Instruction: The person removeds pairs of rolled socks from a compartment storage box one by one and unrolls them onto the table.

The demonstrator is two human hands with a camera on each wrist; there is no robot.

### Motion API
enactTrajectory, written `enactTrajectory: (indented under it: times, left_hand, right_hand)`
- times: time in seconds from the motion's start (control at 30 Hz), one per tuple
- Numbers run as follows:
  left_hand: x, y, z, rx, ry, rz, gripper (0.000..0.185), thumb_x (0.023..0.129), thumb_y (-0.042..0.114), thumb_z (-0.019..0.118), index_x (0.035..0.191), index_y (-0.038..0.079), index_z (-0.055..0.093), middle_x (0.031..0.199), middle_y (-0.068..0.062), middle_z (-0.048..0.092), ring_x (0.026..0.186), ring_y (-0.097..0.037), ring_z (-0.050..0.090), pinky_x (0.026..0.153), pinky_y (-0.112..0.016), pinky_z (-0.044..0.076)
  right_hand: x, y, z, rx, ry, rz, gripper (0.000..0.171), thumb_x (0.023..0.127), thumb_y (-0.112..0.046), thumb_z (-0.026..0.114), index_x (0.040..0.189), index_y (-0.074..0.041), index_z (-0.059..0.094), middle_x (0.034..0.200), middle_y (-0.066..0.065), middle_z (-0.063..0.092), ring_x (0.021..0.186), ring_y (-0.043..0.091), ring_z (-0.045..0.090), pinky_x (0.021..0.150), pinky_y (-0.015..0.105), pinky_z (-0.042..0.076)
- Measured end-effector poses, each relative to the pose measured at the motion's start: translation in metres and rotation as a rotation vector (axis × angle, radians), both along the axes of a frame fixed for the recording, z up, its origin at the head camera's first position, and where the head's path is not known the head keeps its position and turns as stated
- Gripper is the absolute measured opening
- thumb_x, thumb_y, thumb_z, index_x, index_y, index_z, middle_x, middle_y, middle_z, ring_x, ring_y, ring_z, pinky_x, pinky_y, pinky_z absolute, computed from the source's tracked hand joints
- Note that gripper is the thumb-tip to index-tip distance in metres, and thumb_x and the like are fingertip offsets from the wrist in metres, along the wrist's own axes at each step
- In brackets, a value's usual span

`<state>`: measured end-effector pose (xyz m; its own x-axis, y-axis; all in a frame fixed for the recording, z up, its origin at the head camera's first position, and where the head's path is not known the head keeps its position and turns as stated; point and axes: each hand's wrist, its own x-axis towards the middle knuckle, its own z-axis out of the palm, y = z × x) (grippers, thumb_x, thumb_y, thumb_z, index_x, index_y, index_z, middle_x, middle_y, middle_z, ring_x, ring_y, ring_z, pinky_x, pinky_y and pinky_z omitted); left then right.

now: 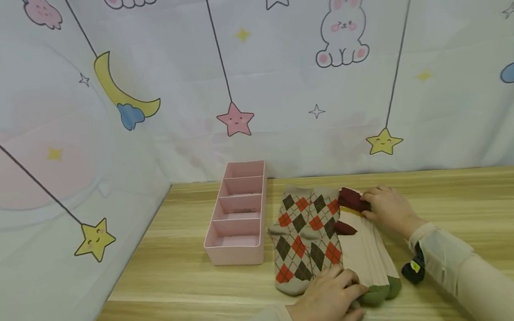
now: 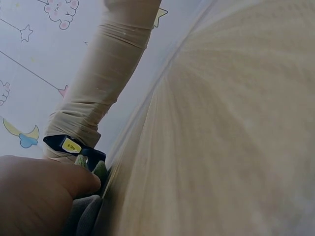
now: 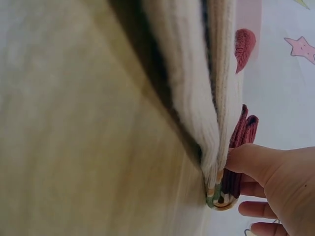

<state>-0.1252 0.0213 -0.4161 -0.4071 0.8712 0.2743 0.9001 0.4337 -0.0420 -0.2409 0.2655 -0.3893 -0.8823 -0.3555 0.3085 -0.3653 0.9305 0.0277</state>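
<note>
A pair of cream socks with maroon cuffs and heels and green toes lies on the table, one sock over the other. My right hand is at the cuff end, where the right wrist view shows thumb and fingers pinching the folded maroon cuff. Beside these, on the left, a pair of beige argyle socks with red and dark green diamonds lies flat. My left hand rests at the toe ends of both pairs, its fingers loosely bent over the fabric.
Left of the socks stands a pink organizer box with several compartments in a row. A black wrist strap sits on the right sleeve. Behind the wood-grain table hangs a white curtain with cartoon prints.
</note>
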Motion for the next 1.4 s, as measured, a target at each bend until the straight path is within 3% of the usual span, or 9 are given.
enactTrajectory:
  times: [0.23, 0.4, 0.6, 0.9, 1.03, 1.4]
  left_hand:
    - [0.000, -0.002, 0.002, -0.022, 0.005, 0.019, 0.035, 0.094, 0.044, 0.056, 0.123, 0.026, 0.063, 0.112, 0.012, 0.058, 0.101, -0.003, 0.050, 0.090, -0.016, 0.041]
    - [0.000, -0.003, 0.002, -0.025, -0.004, 0.027, 0.035, 0.094, 0.044, 0.056, 0.123, 0.026, 0.063, 0.112, 0.012, 0.059, 0.102, -0.003, 0.050, 0.090, -0.016, 0.041]
    - [0.000, -0.004, 0.001, 0.006, 0.003, 0.025, 0.035, 0.093, 0.044, 0.057, 0.122, 0.025, 0.064, 0.112, 0.012, 0.059, 0.102, -0.003, 0.051, 0.092, -0.017, 0.041]
    - [0.000, -0.004, -0.001, 0.023, 0.028, 0.025, 0.034, 0.093, 0.043, 0.058, 0.120, 0.025, 0.065, 0.112, 0.012, 0.060, 0.105, -0.004, 0.051, 0.095, -0.018, 0.040]
    - [0.000, -0.003, -0.001, 0.027, 0.023, 0.023, 0.033, 0.093, 0.042, 0.058, 0.120, 0.025, 0.065, 0.112, 0.012, 0.060, 0.105, -0.004, 0.051, 0.094, -0.017, 0.041]
    - [0.000, 0.001, 0.003, 0.005, 0.008, 0.041, 0.033, 0.093, 0.045, 0.056, 0.120, 0.028, 0.064, 0.113, 0.014, 0.059, 0.105, -0.002, 0.051, 0.092, -0.015, 0.040]
  right_hand:
    - [-0.004, -0.003, 0.003, 0.099, 0.106, 0.075, 0.017, 0.082, -0.015, 0.073, 0.093, -0.002, 0.070, 0.097, 0.012, 0.070, 0.091, 0.031, 0.062, 0.080, 0.046, 0.050]
    - [-0.011, -0.002, 0.007, 0.044, 0.152, 0.097, 0.012, 0.084, -0.010, 0.070, 0.088, 0.000, 0.069, 0.087, 0.013, 0.068, 0.079, 0.029, 0.063, 0.069, 0.042, 0.054]
    - [-0.024, 0.006, 0.015, -0.084, 0.080, 0.032, 0.016, 0.087, -0.011, 0.065, 0.093, 0.003, 0.068, 0.081, 0.015, 0.067, 0.064, 0.027, 0.063, 0.056, 0.040, 0.052]
    - [-0.042, 0.013, 0.018, -0.185, -0.129, -0.084, 0.029, 0.095, -0.015, 0.054, 0.114, 0.005, 0.062, 0.105, 0.026, 0.067, 0.083, 0.036, 0.066, 0.066, 0.045, 0.053]
    - [-0.049, 0.015, 0.019, -0.218, -0.155, -0.110, 0.030, 0.096, -0.016, 0.052, 0.115, 0.005, 0.062, 0.105, 0.025, 0.067, 0.076, 0.030, 0.065, 0.060, 0.039, 0.050]
    - [-0.065, 0.027, 0.011, -0.273, -0.199, -0.154, 0.030, 0.097, -0.018, 0.050, 0.116, 0.004, 0.060, 0.105, 0.026, 0.067, 0.088, 0.040, 0.064, 0.071, 0.052, 0.051]
